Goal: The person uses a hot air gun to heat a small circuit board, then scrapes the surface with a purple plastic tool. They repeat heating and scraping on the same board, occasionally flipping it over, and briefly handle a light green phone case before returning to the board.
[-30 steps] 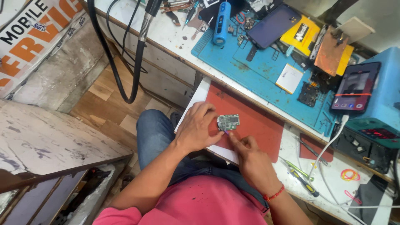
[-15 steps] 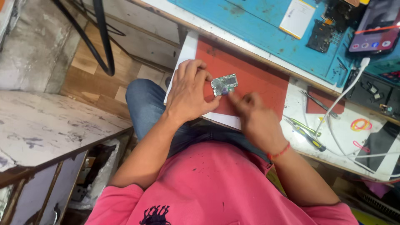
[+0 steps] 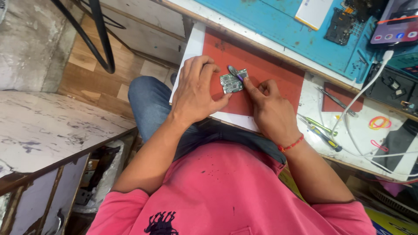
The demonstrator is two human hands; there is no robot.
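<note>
Circuit board (image 3: 231,82): small green board flat on the red mat (image 3: 270,69), between both hands.
Left hand (image 3: 196,91): spread, fingertips pinning the board's left edge.
Right hand (image 3: 267,106): pinched around a thin tool (image 3: 235,72) touching the board's top.
Risk: the tool may slip and scratch components, if the hold loosens.
</note>
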